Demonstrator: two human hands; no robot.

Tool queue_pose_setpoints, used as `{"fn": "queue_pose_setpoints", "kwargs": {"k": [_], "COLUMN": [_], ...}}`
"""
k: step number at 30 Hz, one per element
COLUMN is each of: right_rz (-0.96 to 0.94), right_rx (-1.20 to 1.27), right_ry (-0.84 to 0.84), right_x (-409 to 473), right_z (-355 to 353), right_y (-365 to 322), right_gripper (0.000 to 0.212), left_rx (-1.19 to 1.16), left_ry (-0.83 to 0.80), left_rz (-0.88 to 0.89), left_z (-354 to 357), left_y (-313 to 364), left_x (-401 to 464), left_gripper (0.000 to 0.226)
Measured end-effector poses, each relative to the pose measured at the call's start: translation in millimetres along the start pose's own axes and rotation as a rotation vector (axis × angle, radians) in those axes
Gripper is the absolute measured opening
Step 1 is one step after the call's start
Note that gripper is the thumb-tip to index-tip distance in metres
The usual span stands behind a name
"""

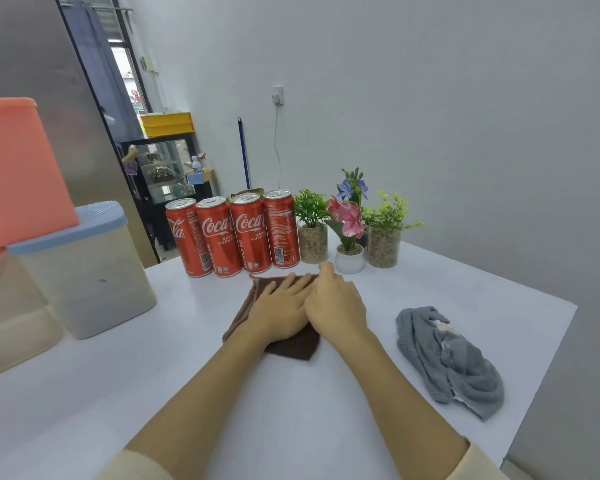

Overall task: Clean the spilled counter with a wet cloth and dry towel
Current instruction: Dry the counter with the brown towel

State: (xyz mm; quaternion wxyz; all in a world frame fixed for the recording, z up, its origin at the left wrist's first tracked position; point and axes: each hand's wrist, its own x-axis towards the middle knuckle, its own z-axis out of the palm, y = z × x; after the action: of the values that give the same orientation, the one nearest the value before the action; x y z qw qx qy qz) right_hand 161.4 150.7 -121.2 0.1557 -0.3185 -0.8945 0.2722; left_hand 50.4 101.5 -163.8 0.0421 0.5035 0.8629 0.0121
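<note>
A dark brown towel (293, 346) lies folded flat in the middle of the white counter (187, 358). My left hand (282, 308) rests palm-down on it with the fingers spread. My right hand (336, 301) lies beside the left one, pressing on the towel's right part, its fingers curled at the far edge. A crumpled grey knitted cloth (451, 358) sits apart on the counter to the right, with whitish smears on it. No spill shows on the bare counter.
Several red cola cans (234, 233) stand in a row just behind the towel. Three small potted plants (350, 230) stand to their right. Clear plastic containers (84, 271) with a blue lid and an orange tub (18, 171) fill the left side. The counter's right edge (548, 372) drops off.
</note>
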Motion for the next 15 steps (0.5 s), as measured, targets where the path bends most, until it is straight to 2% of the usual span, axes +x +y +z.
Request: {"fn": "queue_pose_setpoints", "kwargs": {"k": [2,4,8,12,15], "right_rz": [0.003,0.000,-0.016,0.014,0.016], "right_rx": [0.005,0.012,0.012,0.042,0.045], "right_ry": [0.010,0.025,0.029,0.035,0.031], "right_x": [0,0,-1,0,-1], "right_z": [0,0,-2,-2,-1], "right_y": [0,0,1,3,3], "right_gripper": [0.046,0.045,0.046,0.040,0.038], "left_rx": [0.023,0.029,-0.005,-0.048,-0.023], "left_ry": [-0.029,-0.046,-0.035,0.032,0.010], "left_rz": [-0.066,-0.060,0.014,-0.197,-0.249], "left_z": [-3,-4,-2,3,4], "left_y": [10,20,15,9,22], "left_x": [9,7,-6,11,10], "left_gripper": [0.066,0.070,0.061,0.064,0.073]}}
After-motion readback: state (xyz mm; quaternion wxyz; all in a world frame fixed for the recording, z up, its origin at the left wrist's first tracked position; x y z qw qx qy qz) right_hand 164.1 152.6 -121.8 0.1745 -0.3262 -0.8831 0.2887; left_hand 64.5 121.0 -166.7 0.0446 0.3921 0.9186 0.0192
